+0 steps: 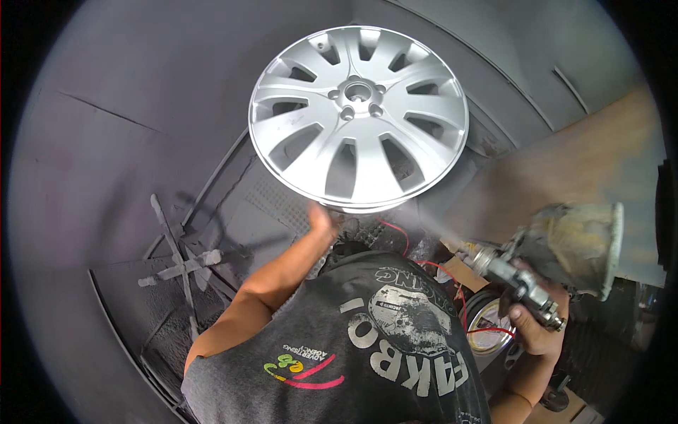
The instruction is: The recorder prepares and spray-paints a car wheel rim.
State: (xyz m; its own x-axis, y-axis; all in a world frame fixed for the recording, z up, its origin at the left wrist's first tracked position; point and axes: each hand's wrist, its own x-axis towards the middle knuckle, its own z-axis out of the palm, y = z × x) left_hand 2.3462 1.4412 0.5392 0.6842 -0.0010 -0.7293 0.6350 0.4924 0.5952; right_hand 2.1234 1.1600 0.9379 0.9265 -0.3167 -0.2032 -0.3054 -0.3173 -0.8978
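Observation:
A silver alloy wheel (289, 120) with several spokes lies face up high in the view. My left hand (321, 220) is at its lower left rim, slightly blurred, with the fingertips hidden, so I cannot tell how it is closed. My right hand (533, 328) is wrapped round a metal spray gun (519, 283) with a paint-crusted cup (579, 247). A pale mist spreads from the nozzle toward the wheel. A red hose (491, 331) runs near the gun.
Grey overspray-coated walls (106, 162) surround me, with a tan panel (586, 155) at the right. A paint-caked cross-shaped stand (183, 265) is at the lower left. A round tin (487, 314), cardboard (466, 272) and clutter sit at the lower right. A perforated mat (265, 201) lies below the wheel.

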